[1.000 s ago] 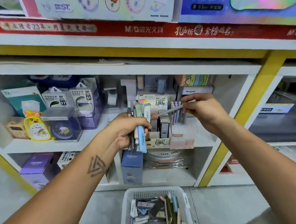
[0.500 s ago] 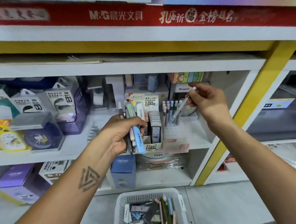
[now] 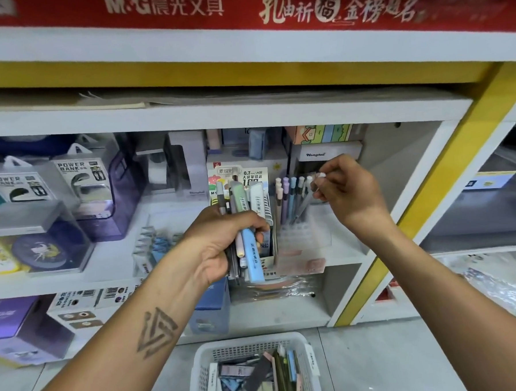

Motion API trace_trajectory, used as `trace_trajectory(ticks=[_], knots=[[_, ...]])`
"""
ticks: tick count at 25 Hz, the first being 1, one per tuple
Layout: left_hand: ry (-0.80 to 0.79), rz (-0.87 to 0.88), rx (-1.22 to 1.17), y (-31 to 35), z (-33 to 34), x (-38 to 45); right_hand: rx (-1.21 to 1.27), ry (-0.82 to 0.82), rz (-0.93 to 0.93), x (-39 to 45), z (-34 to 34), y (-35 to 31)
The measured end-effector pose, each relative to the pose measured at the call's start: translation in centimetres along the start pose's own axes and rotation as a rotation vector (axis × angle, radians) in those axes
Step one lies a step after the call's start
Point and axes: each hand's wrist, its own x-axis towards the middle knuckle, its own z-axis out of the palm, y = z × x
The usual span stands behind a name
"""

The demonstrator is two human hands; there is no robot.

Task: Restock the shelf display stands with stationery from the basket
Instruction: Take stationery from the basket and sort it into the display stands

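**Plastic pens: light, stiff, and easy to spill**

Plastic throughout, the stock here should weigh next to nothing. The right hand [image 3: 347, 190] pinches one slim, clear-bodied pen [image 3: 309, 197] near its white cap, thumb and fingertips closed on the top end, with the barrel slanting down and away toward the clear pen stand [image 3: 304, 237] just below the hand. Several pastel pens already stand upright in that stand, close beside the one being held. Its lower tip sits among them, though whether it has found a slot cannot be told.

A pen like this is rigid and smooth, so it likely slides readily between fingers; holding it high near the cap gives steering but little grip, and a pinch lower on the barrel would be firmer. The stand looks thin and light, so a sideways nudge could shift it or topple its neighbours.

The left hand [image 3: 220, 242] is wrapped round a mixed bundle of pens and highlighters [image 3: 246, 225], fingers curled tight, held just in front of a cardboard display of pencil leads [image 3: 251, 177]. Bundled smooth barrels tend to slip past each other, so a loosened grip could drop several. Below both wrists, on the floor, the white basket [image 3: 252, 345] holds more stationery.
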Motion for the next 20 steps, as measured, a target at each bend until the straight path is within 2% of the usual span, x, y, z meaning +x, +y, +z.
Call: trace_trajectory(ticks=[5, 20], knots=[[-0.008, -0.009, 0.001, -0.1, -0.3, 0.2, -0.061, 0.051, 0.015, 0.4, -0.8, 1.1], [0.007, 0.005, 0.004, 0.0, 0.1, 1.3, -0.028, 0.029, 0.030, 1.0, -0.1, 1.7]])
